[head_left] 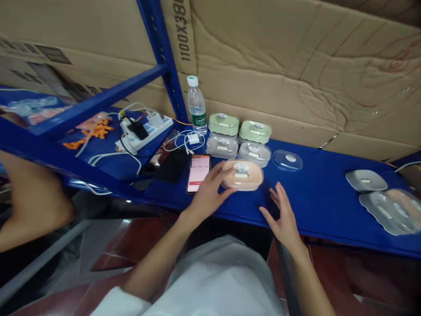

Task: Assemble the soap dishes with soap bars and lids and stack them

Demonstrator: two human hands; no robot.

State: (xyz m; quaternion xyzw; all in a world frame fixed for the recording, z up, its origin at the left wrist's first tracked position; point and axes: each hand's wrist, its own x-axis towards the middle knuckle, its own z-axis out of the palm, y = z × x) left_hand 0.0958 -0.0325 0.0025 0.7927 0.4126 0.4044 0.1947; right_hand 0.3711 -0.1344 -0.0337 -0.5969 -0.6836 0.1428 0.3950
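Note:
My left hand grips the left end of a peach plastic box with a clear lid, its fingers on the lid and its thumb at the near side. A round label and a small white strip show on this box. Just right of it my right hand is open, fingers apart, holding nothing. Behind the peach box stand two grey lidded boxes and, farther back, two green lidded boxes. A loose clear lid with a round label lies on the blue shelf beyond my right hand.
At the right are a grey box without a lid and more lidded boxes. A phone with a timer, a water bottle, a white charger and a power strip lie leftward. Another person's arm is beyond the blue frame.

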